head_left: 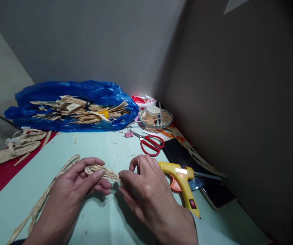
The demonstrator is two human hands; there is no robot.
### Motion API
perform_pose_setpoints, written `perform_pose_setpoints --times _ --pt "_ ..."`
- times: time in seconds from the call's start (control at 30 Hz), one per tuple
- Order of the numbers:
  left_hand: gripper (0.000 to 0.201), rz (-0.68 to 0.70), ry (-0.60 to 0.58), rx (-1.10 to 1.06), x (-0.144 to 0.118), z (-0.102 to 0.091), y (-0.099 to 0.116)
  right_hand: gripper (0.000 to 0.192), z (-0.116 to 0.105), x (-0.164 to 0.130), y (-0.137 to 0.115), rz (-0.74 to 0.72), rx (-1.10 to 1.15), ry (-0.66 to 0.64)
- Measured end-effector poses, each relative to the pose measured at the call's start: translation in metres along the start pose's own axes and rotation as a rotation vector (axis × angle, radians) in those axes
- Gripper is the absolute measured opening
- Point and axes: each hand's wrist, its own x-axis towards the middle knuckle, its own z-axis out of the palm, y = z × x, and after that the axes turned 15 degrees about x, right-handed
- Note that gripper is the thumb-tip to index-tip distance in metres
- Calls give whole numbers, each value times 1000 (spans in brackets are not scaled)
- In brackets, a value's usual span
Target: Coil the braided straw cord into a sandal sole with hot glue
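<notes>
A pale braided straw cord [103, 172] is pinched between both hands low at the centre of the light green tabletop [97, 217]. The left hand [72, 189] is closed around the cord's looped end, thumb laid along the top, fingers curled beneath. The right hand [146, 190] is pressed on the cord just beside it, at three o'clock, fingers bent down and closed on the braid. From the left hand the rest of the cord is trailed off toward seven o'clock across the table.

At three o'clock of the right hand, almost touching it, a yellow hot-glue gun [183, 182] is laid. At twelve o'clock, red-handled scissors [150, 143] are seen, and beyond them a small woven basket [165, 119] with a paper cup [152, 114] in it. Toward eleven o'clock a blue plastic bag [67, 93] of dried straw strips [80, 111] is spread against the wall.
</notes>
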Motion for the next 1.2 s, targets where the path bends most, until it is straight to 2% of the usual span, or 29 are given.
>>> perform_pose_setpoints --times 0.1,0.17,0.23,0.27,0.33,0.4,0.43,0.47,0.53,0.63,0.77,0.83,0.9,1.03,1.07,1.1,1.2 --pt "52 24 -94 -5 2 -1 1 9 -4 2 2 -59 -19 10" --pt "49 39 -148 16 3 -6 3 10 -11 3 3 -47 13 -30" --pt "51 66 -152 69 5 -14 4 11 -18 5 4 -18 39 -71" --pt "52 102 -115 132 5 -18 4 11 -21 5 5 -10 46 -83" --pt "48 276 67 323 6 -24 2 12 -25 6 5 -17 53 -94" --pt "35 578 268 538 6 -26 -3 12 -25 5 4 -25 56 -118" --pt "29 742 313 632 6 -24 -6 12 -25 5 4 -27 55 -129" --pt "28 892 310 709 5 -21 -9 13 -24 4 2 -30 54 -141" --pt "32 1107 223 828 2 -14 -13 13 -22 3 1 -46 53 -158" --pt "28 1265 170 902 -2 -3 -15 17 -18 1 1 -114 40 -155" --pt "30 1231 154 839 -8 2 -15 22 -9 0 4 -208 10 -85" --pt "32 1197 158 795 -11 2 -16 19 -8 0 4 -203 37 -67" --pt "35 1165 151 753 -12 0 -20 18 -12 -1 4 -149 89 -104" --pt "41 1085 160 734 -9 -6 -30 65 -30 -4 5 -23 169 -107" --pt "43 1074 168 752 -8 -8 -33 72 -35 -5 6 6 188 -98" --pt "45 1068 179 776 -7 -9 -35 71 -40 -6 6 34 210 -97" --pt "51 1064 211 843 -7 -12 -39 45 -48 -9 6 116 243 -111"
